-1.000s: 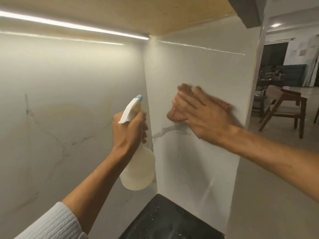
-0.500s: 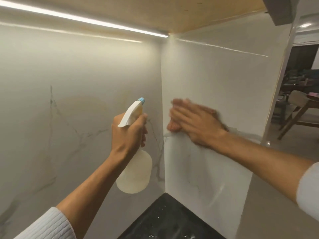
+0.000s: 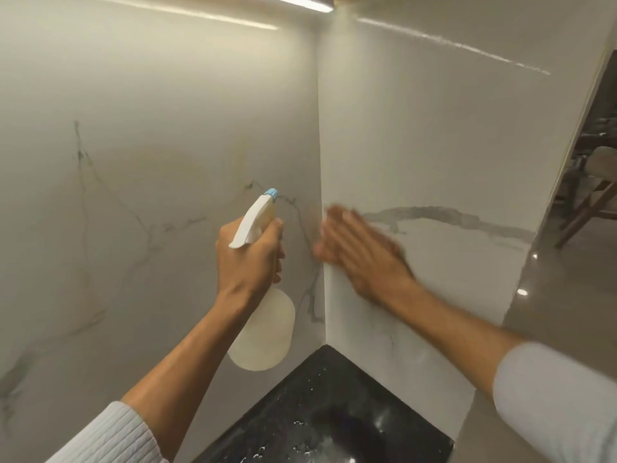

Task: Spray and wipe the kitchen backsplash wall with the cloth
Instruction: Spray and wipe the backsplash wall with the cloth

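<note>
Backsplash wall under flat right hand, left hand gripping spray bottle

Left hand gripping, right hand seemingly flat

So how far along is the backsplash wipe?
Done: unclear, no wipe marks show. In hand: right hand, blurred, flat on the white veined marble side wall by the corner, cloth unseen; left hand grips the white plastic spray bottle. Left: probably the matching back wall.

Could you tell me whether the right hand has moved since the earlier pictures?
Yes, the right hand slid left along the side wall, reaching the corner seam.
</note>
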